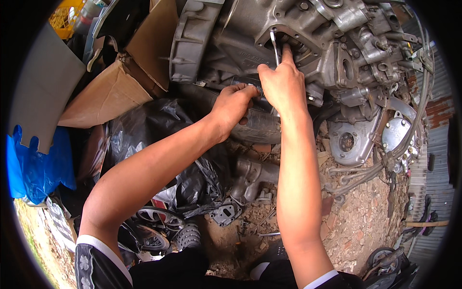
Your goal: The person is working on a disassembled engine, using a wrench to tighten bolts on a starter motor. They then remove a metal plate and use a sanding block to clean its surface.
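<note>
My right hand (284, 84) holds a slim silver metal tool (273, 43) upright in the square bolt-holed opening of a large grey metal casing (240, 38), its index finger reaching inside. My left hand (233, 106) is lower and to the left, fingers curled at a dark patterned object (258, 101) under the casing; exactly what it grips is hidden. A black tyre-like rubber piece (255, 127) lies beneath both hands.
Cardboard (106, 96), a grey panel (48, 72), a blue plastic sheet (38, 168) and black bags (183, 183) crowd the left. Below lie loose metal parts (250, 178) on rubble ground (351, 216). A round housing (349, 142), cables (375, 168) and corrugated sheeting (440, 144) are at right.
</note>
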`<action>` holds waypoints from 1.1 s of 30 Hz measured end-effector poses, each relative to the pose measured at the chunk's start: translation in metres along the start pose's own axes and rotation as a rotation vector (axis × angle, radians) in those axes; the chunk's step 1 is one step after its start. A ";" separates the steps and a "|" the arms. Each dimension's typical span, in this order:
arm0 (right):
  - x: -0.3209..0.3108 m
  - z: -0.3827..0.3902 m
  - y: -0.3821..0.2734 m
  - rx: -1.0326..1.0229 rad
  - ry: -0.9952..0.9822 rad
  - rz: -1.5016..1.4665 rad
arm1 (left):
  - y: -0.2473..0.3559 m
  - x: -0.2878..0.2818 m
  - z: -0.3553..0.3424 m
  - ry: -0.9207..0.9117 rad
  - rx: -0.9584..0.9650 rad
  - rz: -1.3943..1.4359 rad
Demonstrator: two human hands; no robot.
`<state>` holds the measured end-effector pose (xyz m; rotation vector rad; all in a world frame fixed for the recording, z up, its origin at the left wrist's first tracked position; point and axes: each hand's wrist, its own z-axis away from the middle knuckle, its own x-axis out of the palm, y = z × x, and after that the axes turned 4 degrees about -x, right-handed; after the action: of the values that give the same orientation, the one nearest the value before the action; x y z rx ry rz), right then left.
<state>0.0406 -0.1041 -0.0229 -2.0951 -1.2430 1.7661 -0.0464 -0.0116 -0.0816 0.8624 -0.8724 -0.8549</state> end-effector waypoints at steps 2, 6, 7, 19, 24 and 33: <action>0.003 -0.007 0.005 0.000 -0.020 0.034 | -0.001 0.000 0.001 -0.015 -0.009 -0.016; 0.010 -0.022 0.009 0.072 -0.067 0.081 | -0.001 0.003 0.004 -0.042 -0.024 -0.042; 0.010 -0.024 0.011 0.079 -0.060 0.103 | -0.001 0.004 0.004 -0.048 -0.024 -0.038; -0.020 -0.009 -0.013 0.085 -0.145 0.127 | 0.004 0.004 0.009 -0.102 -0.021 -0.066; -0.019 -0.004 -0.004 0.042 -0.147 0.187 | 0.000 0.003 0.007 -0.094 -0.013 -0.067; -0.007 -0.023 0.009 0.053 -0.169 0.270 | -0.008 0.010 0.013 -0.133 -0.051 -0.097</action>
<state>0.0646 -0.1056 -0.0155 -2.2102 -0.9722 2.1016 -0.0562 -0.0270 -0.0815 0.8149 -0.9266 -1.0240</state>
